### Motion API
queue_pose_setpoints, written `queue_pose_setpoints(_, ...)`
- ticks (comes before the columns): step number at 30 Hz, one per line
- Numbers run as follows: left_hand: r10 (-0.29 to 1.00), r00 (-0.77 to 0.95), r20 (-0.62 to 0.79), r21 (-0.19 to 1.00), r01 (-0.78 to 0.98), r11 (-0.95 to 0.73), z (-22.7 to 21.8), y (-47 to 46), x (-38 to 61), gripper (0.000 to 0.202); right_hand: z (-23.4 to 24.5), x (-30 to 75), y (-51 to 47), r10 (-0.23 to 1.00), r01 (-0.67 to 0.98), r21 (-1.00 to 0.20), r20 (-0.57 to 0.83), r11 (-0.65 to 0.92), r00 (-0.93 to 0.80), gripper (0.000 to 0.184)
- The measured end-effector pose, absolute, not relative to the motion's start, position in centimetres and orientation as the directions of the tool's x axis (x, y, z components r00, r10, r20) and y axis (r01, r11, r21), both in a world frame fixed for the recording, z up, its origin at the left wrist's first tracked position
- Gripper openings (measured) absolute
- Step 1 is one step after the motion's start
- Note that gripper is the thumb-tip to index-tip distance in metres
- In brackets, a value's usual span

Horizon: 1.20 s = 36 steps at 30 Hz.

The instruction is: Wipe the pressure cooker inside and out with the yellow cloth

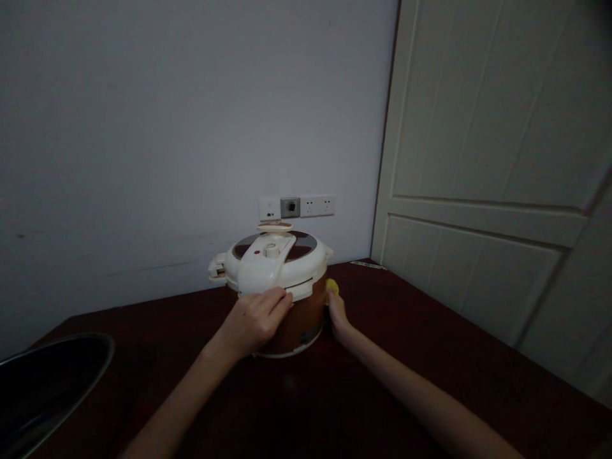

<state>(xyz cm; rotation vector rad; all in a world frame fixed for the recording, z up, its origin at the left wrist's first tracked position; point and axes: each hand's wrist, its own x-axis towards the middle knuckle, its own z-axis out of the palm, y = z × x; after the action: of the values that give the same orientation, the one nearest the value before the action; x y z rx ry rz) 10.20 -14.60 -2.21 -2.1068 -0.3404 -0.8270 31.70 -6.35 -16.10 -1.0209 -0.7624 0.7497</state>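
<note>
An electric pressure cooker [291, 319] with a brown body and a white lid [258, 268] stands on the dark red tabletop. The lid is on, with a knob and a raised handle on top. My left hand [261, 319] grips the white rim at the cooker's near side, its fingers curled over the edge. On the right side of the body, my right hand [338, 312] presses a yellow cloth or sponge [332, 287] against the wall. Its fingers are partly hidden behind the cooker.
A dark inner pot [108, 357] with a shiny rim sits at the lower left. Wall sockets [318, 205] are behind the cooker. A white panelled door or cabinet [478, 242] borders the table [406, 331] on the right. A thin strip [368, 264] lies at the back corner.
</note>
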Motion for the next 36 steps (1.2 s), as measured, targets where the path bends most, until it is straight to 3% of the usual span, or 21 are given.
queue_pose_setpoints(5, -0.046, 0.737, 0.674, -0.595, 0.505, -0.625, -2.4, -14.5, 10.2, 0.012, -18.3, 30.3, -9.4, 0.866, -0.217, -0.927, 0.178, 0.307, 0.466, 0.052)
queue_pose_setpoints(9, -0.049, 0.742, 0.669, -0.597, 0.497, -0.630, -2.4, -14.6, 10.2, 0.012, -14.1, 31.3, -7.3, 0.809, -0.202, -0.888, 0.256, 0.413, 0.529, 0.052)
queue_pose_setpoints(12, -0.042, 0.738, 0.673, -0.590, 0.502, -0.633, -2.3, -14.7, 10.2, 0.012, -12.1, 32.5, -4.8, 0.809, -0.206, -0.894, 0.235, 0.397, 0.539, 0.049)
queue_pose_setpoints(19, -0.043, 0.730, 0.682, -0.583, 0.507, -0.635, -2.3, -14.7, 10.4, 0.013, -16.9, 30.9, -8.1, 0.879, -0.248, -0.927, 0.147, 0.282, 0.453, 0.050)
queue_pose_setpoints(24, -0.048, 0.727, 0.685, -0.580, 0.505, -0.640, -2.4, -14.8, 10.4, 0.013, -13.9, 29.2, -11.1, 0.877, -0.219, -0.892, 0.294, 0.394, 0.381, 0.052)
queue_pose_setpoints(29, -0.038, 0.727, 0.686, -0.576, 0.510, -0.639, -2.6, -14.7, 10.2, 0.012, -8.8, 29.8, -8.7, 0.752, -0.157, -0.851, 0.340, 0.502, 0.564, 0.056)
queue_pose_setpoints(33, -0.021, 0.729, 0.684, -0.572, 0.518, -0.636, -2.6, -14.8, 10.4, 0.012, -10.8, 29.4, -8.4, 0.727, -0.131, -0.878, 0.289, 0.461, 0.623, 0.059)
queue_pose_setpoints(36, -0.049, 0.708, 0.705, -0.561, 0.514, -0.649, -2.2, -15.0, 10.3, 0.011, -12.9, 28.6, -10.5, 0.730, -0.054, -0.877, 0.361, 0.477, 0.580, 0.052)
